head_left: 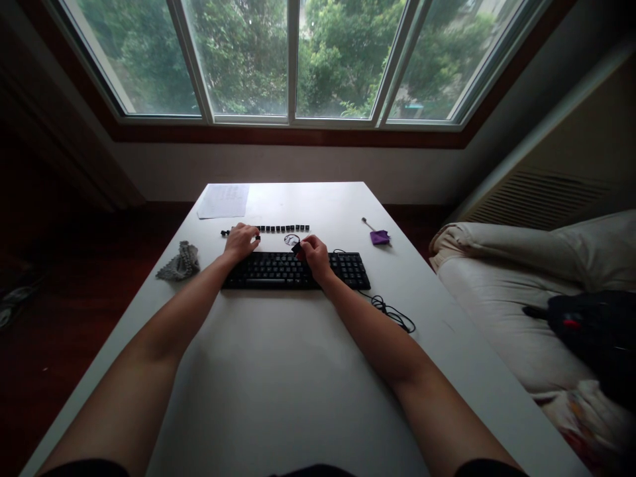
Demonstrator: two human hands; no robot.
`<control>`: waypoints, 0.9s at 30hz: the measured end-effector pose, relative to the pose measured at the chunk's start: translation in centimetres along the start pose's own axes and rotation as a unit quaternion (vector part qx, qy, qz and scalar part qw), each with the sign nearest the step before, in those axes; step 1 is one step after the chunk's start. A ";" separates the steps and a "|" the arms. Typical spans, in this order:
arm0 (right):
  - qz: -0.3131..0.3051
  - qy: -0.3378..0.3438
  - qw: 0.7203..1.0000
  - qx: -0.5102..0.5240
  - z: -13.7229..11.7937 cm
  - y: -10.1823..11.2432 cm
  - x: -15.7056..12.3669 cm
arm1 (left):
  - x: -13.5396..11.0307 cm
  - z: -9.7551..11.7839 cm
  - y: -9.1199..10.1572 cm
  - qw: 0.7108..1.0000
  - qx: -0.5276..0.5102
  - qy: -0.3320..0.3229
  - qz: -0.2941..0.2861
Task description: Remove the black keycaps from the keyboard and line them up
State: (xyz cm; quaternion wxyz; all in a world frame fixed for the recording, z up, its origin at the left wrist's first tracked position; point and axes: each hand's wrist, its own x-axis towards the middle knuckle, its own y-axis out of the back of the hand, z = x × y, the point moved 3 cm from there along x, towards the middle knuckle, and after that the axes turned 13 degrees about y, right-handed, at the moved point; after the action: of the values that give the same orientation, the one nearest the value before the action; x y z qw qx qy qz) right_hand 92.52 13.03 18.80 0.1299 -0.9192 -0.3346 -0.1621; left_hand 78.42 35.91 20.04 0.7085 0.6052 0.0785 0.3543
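Note:
A black keyboard (278,273) lies across the white table. Behind it runs a row of black keycaps (283,228), partly hidden at the left by my left hand (241,242). That hand is over the keyboard's far left corner, its thumb and fingertips closed about a single keycap (257,238). My right hand (315,254) is above the keyboard, right of its middle, pinching a small flat black piece (297,248). Its exact kind is too small to make out. Just beyond that piece sits a small round, clear-looking thing (291,239) with a dark rim.
Grey crumpled cloth (179,262) lies left of the keyboard; a paper sheet (223,201) is at the far left corner. On the right are a small brush-like stick (366,222), a purple cloth piece (380,237) and a coiled cable (392,313). A pale sofa (487,305) stands beside the table.

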 end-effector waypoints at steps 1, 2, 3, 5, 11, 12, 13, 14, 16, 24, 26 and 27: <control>0.001 -0.001 1.000 0.001 0.0 0.0 0.0 | 0.5 0.0 -0.3 1.000 0.011 -0.002 -0.005; 0.001 -0.002 1.000 0.002 0.0 0.1 0.0 | 0.9 0.1 -0.7 1.000 0.019 -0.003 -0.009; 0.001 -0.003 1.000 0.002 0.1 0.1 0.1 | 1.3 0.1 -0.9 1.000 0.027 -0.002 -0.010; 0.001 -0.002 1.000 0.005 0.1 0.1 0.1 | 2.0 0.0 -1.4 0.999 0.039 0.007 -0.007; 0.002 -0.002 1.000 0.012 0.4 0.3 0.3 | 3.6 -0.4 -2.5 0.997 0.058 0.040 -0.007; 0.000 -0.004 1.000 0.010 0.5 0.3 0.3 | 3.9 -0.4 -2.6 0.997 0.058 0.046 -0.011; -0.002 -0.004 1.000 0.009 0.5 0.3 0.4 | 4.1 -0.5 -2.7 0.997 0.056 0.053 -0.014; -0.004 -0.004 1.000 0.010 0.6 0.3 0.4 | 4.3 -0.5 -2.8 0.997 0.054 0.059 -0.018; -0.006 0.000 1.000 0.015 0.6 0.3 0.4 | 4.6 -0.7 -3.0 0.996 0.048 0.068 -0.024; -0.005 0.005 1.000 0.009 0.5 0.1 0.2 | 4.1 -1.1 -3.3 0.996 0.031 0.079 -0.031; -0.003 0.007 1.000 0.009 0.5 0.0 0.2 | 3.9 -1.0 -3.3 0.996 0.028 0.080 -0.028; -0.002 0.007 1.000 0.010 0.5 0.0 0.2 | 3.8 -1.0 -3.2 0.996 0.026 0.081 -0.026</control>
State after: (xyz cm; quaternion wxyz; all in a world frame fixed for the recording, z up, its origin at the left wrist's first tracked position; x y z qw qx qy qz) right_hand 92.80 13.33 18.42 0.1407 -0.9160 -0.3374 -0.1653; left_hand 82.03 38.91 18.06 0.6927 0.5907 0.1603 0.3815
